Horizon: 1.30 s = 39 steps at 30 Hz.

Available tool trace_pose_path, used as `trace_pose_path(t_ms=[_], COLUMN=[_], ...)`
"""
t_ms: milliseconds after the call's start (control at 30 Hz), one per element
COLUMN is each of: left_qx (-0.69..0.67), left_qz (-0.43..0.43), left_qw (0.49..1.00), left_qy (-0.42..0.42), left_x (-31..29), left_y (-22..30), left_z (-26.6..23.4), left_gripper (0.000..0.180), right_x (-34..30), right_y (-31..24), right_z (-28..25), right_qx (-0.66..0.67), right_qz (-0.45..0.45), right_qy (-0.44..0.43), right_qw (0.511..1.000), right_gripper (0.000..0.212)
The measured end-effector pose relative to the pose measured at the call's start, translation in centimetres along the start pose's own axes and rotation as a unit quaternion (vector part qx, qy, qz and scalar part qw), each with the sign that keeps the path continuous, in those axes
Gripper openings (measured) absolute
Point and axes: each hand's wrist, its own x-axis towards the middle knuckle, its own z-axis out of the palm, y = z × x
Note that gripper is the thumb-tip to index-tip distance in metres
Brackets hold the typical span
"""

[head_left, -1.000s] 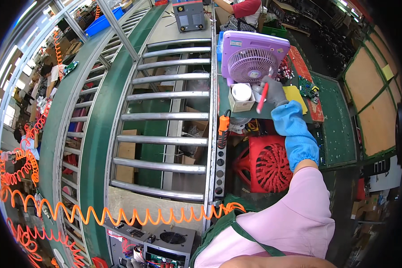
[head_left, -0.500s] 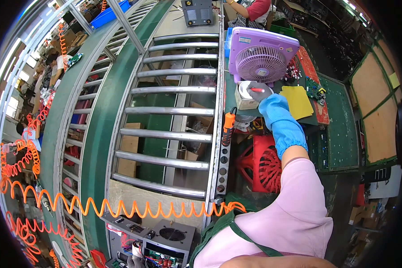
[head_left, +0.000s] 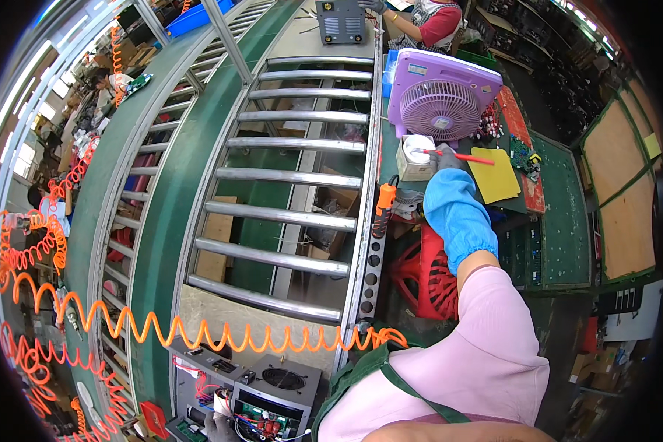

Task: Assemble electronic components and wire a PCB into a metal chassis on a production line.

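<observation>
My right hand (head_left: 448, 157), in a grey glove, is closed round a thin red-handled tool (head_left: 473, 159). The tool's pale tip points into a square, open box (head_left: 417, 168) with a white inside; whether it touches the contents is unclear. At the lower edge my left hand (head_left: 219, 427), also gloved in grey, rests by the wires and a white part of an opened grey machine (head_left: 276, 401). Its fingers are mostly hidden. The machine has a black fan grille on top, with circuit boards and red and blue wires exposed.
A purple fan (head_left: 440, 103) stands behind the box; yellow sheets (head_left: 495, 177) lie to its right. A roller conveyor (head_left: 287, 180) runs ahead. An orange coiled hose (head_left: 221, 339) crosses before me. An orange-handled screwdriver (head_left: 384, 199) sits at the rail. A co-worker (head_left: 435, 26) handles another machine (head_left: 341, 22).
My right hand has shifted right and slightly down from above the box, turning the tool so its red handle now points right. The co-worker's gloved hand now shows at the far machine.
</observation>
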Motion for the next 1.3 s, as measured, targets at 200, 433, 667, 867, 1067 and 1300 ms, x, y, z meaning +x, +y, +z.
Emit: trace_pose_path(t_ms=[200, 433, 667, 867, 1067, 1300], left_qx=[-0.025, 0.178, -0.052, -0.201, -0.392, -0.328], left_qz=[0.137, 0.086, -0.092, -0.161, -0.148, -0.144], left_qw=[0.989, 0.971, 0.994, 0.963, 0.896, 0.931], left_qy=[0.042, 0.132, -0.028, -0.082, -0.147, -0.064], left_x=[1.3, 7.9, 8.4, 10.7, 11.4, 12.2], left_y=[-3.3, -8.0, -4.2, -4.1, -4.3, -3.7], left_z=[-0.6, -5.5, -3.8, -1.3, -1.9, -0.9], left_gripper=[0.021, 0.037, 0.060, 0.043, 0.038, 0.024], right_x=[-0.9, 3.3, -14.5, -36.0, -54.7, -67.1], right_y=[2.9, 2.5, -7.5, -11.9, -6.1, 3.0], right_z=[0.7, -4.4, -2.1, 5.2, 10.5, 13.7], right_qx=[0.091, 0.240, 0.407, 0.373, 0.329, 0.230], right_qz=[-0.015, 0.019, 0.131, 0.179, 0.231, 0.353], right_qy=[-0.016, -0.162, -0.414, -0.665, -0.730, -0.758], right_qw=[0.996, 0.957, 0.804, 0.622, 0.553, 0.498], right_gripper=[0.019, 0.016, 0.021, 0.023, 0.033, 0.026])
